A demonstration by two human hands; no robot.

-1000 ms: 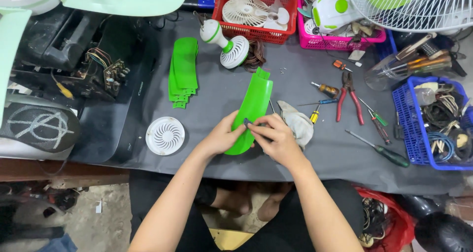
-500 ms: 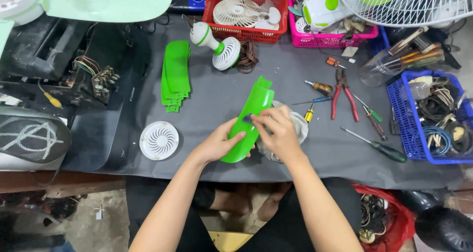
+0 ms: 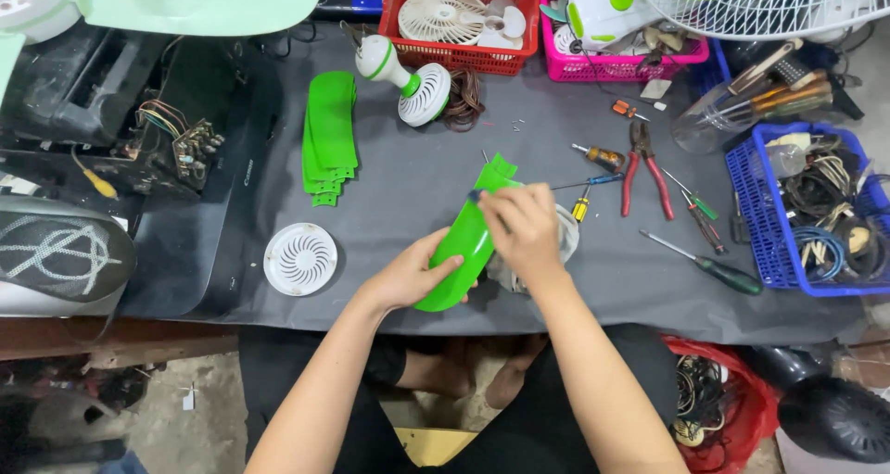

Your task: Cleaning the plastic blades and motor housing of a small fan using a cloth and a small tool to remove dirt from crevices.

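Gripping the lower end of a green fan blade (image 3: 468, 247) above the grey mat (image 3: 417, 196), the left hand (image 3: 413, 275) steadies it; the right hand (image 3: 524, 228) pinches its upper part. Farther off lie stacked green blades (image 3: 331, 136) and pliers (image 3: 644, 164).

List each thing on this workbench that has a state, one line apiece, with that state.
left hand: grips the near end of the green fan blade
right hand: closed over the blade's middle
green fan blade: held, tilted above the mat
stack of green blades: lying flat
white round grille: lying flat, detached
red-handled pliers: handles apart
red basket: holds white fan parts
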